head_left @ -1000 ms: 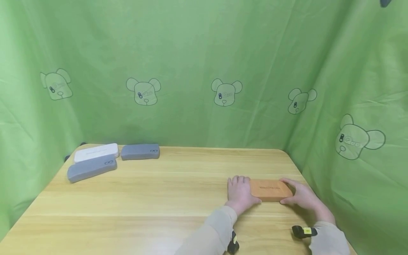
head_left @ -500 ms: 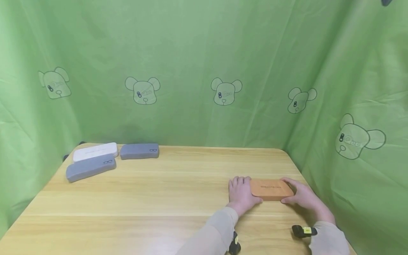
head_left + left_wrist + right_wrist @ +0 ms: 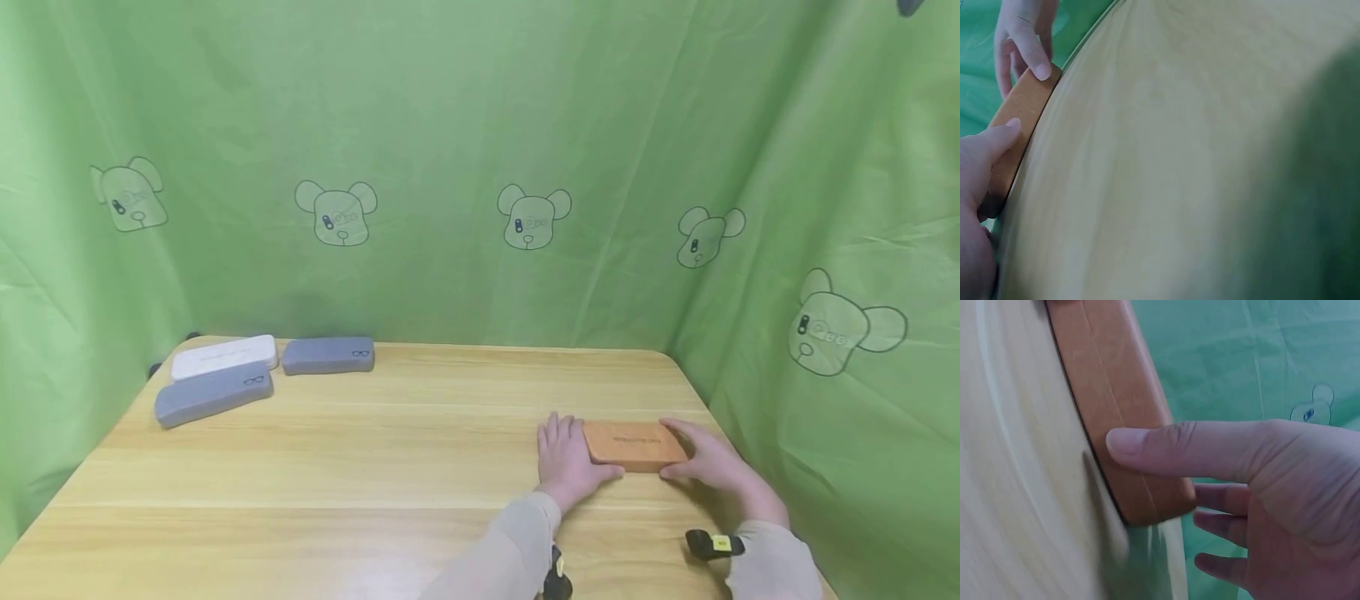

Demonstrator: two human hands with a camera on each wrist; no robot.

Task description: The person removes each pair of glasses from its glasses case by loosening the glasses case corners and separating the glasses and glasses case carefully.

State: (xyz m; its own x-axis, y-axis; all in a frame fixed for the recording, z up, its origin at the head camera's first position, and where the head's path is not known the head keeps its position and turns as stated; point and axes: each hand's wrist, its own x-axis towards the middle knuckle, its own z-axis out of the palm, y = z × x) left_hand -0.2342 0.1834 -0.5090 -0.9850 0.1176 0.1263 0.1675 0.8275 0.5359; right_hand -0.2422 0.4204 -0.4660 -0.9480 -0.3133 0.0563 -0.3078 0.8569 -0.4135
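Observation:
An orange glasses case (image 3: 636, 444) lies flat on the right part of the wooden table, with small dark lettering on its lid. At its left end is my left hand (image 3: 567, 461), the fingers fairly straight beside that end and the thumb along the front side. In the left wrist view, the left thumb (image 3: 1004, 139) overlaps the front of the case. My right hand (image 3: 712, 458) grips the opposite end. The right wrist view has its thumb (image 3: 1166, 447) on the front side, while the other fingers reach behind the end.
At the table's back left corner lie a white case (image 3: 225, 357) and a grey glasses case (image 3: 213, 395) in front of it. Another grey glasses case (image 3: 328, 356) is just to their right, near the back edge. Green curtains (image 3: 450, 125) hang around the table (image 3: 360, 475).
The left hand's fingers have straightened and loosened, showing more of the case's left end. The case has shifted very slightly left. The right hand keeps its place.

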